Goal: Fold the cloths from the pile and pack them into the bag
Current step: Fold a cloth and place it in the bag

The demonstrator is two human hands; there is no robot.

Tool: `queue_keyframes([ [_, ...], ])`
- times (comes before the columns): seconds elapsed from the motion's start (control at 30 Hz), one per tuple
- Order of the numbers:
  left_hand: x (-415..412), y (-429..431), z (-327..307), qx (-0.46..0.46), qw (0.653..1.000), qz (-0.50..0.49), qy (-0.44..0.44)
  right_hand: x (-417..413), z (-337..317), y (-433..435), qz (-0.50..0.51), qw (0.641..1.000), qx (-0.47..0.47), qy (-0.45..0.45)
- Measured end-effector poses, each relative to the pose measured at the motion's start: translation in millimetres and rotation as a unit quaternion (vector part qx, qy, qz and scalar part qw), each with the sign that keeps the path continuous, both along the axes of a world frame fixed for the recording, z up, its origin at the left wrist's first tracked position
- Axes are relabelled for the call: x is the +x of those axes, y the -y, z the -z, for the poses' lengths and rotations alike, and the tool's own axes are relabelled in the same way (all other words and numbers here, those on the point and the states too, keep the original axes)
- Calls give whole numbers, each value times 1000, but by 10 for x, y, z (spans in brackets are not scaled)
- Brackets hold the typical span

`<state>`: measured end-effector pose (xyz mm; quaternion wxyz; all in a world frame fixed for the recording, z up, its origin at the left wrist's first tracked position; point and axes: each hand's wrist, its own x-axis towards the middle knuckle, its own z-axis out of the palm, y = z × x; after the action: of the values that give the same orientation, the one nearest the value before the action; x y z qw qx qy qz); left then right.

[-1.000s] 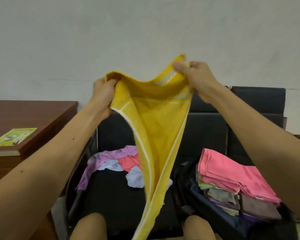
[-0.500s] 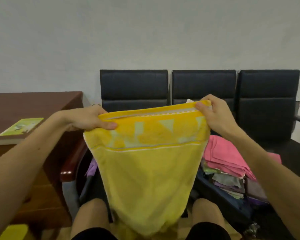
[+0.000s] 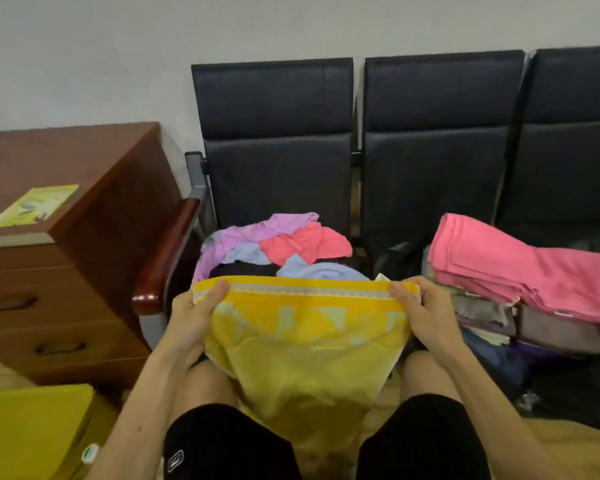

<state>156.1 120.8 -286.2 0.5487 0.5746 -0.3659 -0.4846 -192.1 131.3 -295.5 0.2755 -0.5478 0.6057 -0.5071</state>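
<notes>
A yellow towel (image 3: 305, 355) with a pale patterned band hangs between my knees, stretched flat by its top edge. My left hand (image 3: 196, 317) grips the top left corner and my right hand (image 3: 418, 313) grips the top right corner, thumbs over the edge. Behind it, on the left black seat, lies the loose pile of cloths (image 3: 274, 244), purple, light blue and coral. On the seat to the right sits the dark open bag (image 3: 499, 362) holding a stack of folded cloths topped by a pink one (image 3: 520, 268).
A row of black chairs (image 3: 440, 133) stands against the white wall. A brown wooden drawer cabinet (image 3: 66, 271) with a yellow-green booklet (image 3: 33, 206) is on the left. A yellow stool (image 3: 32, 427) sits at the lower left.
My hands have come down from face height to just above my knees, carrying the yellow towel, which went from a twisted hang to spread flat by its top corners.
</notes>
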Motion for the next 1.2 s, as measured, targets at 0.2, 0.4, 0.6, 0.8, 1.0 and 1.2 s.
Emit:
queue_keyframes([
  [0.2, 13, -73, 380, 21, 999, -24, 25, 14, 270, 1, 41, 997, 17, 70],
  [0.4, -155, -100, 444, 37, 998, -52, -11, 182, 272, 11, 79, 986, 35, 144],
  [0.6, -341, -196, 478, 35, 999, -30, -17, 412, 287, -50, 95, 980, 42, 170],
  [0.8, -514, -287, 381, 15, 999, 45, -11, 731, 164, -209, 62, 983, 44, 169],
  [1.0, -811, -417, 189, -16, 988, 154, 7, 1174, 80, -429, -49, 985, 54, 156],
  [1.2, -900, -417, 80, -37, 982, 177, 46, 1296, 34, -450, -77, 984, 52, 150],
])
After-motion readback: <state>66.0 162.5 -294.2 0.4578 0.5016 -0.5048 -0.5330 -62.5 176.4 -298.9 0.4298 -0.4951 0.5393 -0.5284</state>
